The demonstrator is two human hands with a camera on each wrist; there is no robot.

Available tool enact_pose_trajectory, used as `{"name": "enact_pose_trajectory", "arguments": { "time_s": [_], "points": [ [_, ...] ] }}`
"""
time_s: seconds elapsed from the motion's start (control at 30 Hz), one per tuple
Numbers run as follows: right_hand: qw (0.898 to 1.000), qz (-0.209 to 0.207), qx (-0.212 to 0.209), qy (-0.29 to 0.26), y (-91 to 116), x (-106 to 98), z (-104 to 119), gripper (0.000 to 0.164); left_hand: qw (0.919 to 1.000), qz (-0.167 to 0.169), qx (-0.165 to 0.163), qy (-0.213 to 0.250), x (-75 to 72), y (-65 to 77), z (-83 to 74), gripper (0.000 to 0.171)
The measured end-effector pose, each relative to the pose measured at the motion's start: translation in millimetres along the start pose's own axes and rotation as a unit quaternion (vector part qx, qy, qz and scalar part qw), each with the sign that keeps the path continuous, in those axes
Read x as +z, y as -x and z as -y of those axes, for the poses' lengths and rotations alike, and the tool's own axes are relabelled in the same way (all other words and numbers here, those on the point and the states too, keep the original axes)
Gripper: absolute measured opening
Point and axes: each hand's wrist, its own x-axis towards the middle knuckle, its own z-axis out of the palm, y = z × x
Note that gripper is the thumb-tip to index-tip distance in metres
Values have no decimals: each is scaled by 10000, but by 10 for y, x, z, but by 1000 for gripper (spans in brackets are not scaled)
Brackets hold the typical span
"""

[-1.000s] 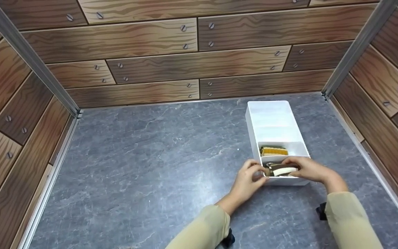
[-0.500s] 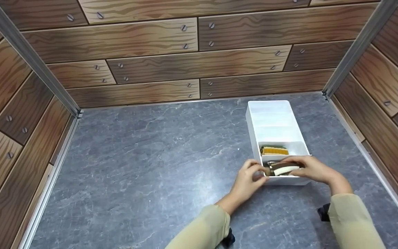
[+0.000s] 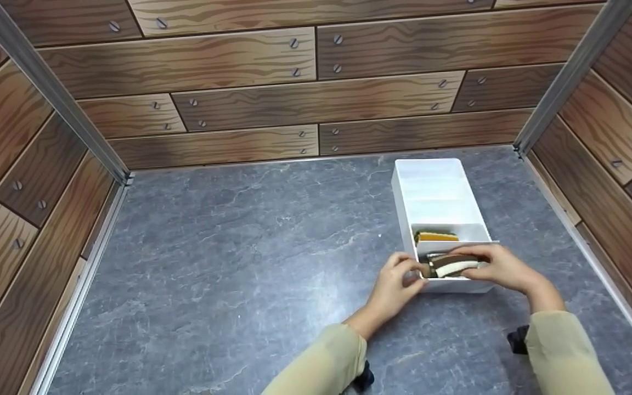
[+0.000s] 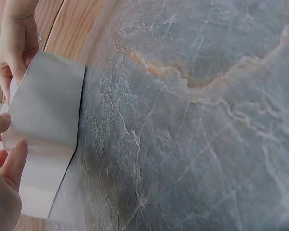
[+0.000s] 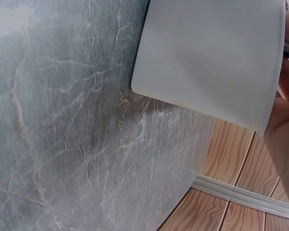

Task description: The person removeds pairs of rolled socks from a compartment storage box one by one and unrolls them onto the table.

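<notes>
A long white box (image 3: 404,203) with compartments stands right of centre. In its nearest compartment lies a brown-and-cream bundle of curved bands (image 3: 453,267), with a shiny, buckle-like part at its left end; it could be rolled belts. My right hand (image 3: 505,269) reaches over the box's right side and grips the bundle's right end. My left hand (image 3: 395,288) holds the near left corner of the box, thumb outside and fingertips over the rim by the bundle's left end. In the wrist views the box walls hide the contents.
Behind a white divider (image 3: 431,248) lies a yellow thing with a green edge (image 3: 438,237), partly covered. The box rests on a grey marbled tabletop (image 3: 239,247). Wood-patterned panels (image 3: 239,109) wall the back and both sides.
The right hand has shifted slightly right, and the bundle shows more between the hands. The divider's top edge sits higher in view, covering more of the yellow thing. The left hand stays put.
</notes>
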Motion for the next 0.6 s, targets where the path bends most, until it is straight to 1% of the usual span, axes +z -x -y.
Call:
{"name": "enact_pose_trajectory", "arguments": {
  "time_s": [0.2, 0.37, 0.5, 0.6],
  "points": [
    [9988, -216, 250, 367, 31, -34, 62, 43, 10000, -9, 18, -70, 1, 3, -1, 18],
    [9969, -421, 177, 638, 34, -40, 77, 42, 9999, -64, 78, -98, -5, 1, -8, 18],
    [9972, -554, 53, 495, 49, -29, 59, 41, 9998, -105, 126, -112, 0, 3, -11, 18],
    [9977, -618, 7, 292, 69, -31, 34, 42, 9998, -124, 139, -120, 5, 4, -9, 19]
  ]
}}
